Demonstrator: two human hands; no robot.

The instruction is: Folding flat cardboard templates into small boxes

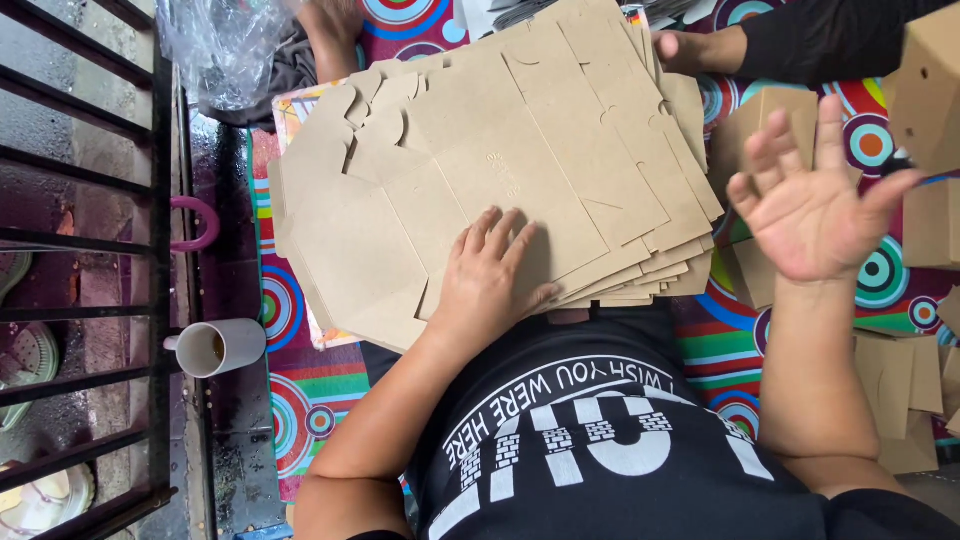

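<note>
A thick stack of flat brown cardboard box blanks [500, 150] lies on my lap, over a colourful patterned mat [310, 390]. My left hand [490, 275] rests palm down on the near edge of the top blank, fingers spread. My right hand [815, 200] is raised to the right of the stack, palm up and fingers apart, holding nothing. Folded brown boxes [930, 90] stand just beyond it.
Another person's hand and black sleeve [770, 45] touch the stack's far edge. A white mug [215, 347] sits at the left beside a dark metal railing [90, 270]. A clear plastic bag [225, 45] lies far left; more cardboard pieces [905, 390] lie on the right.
</note>
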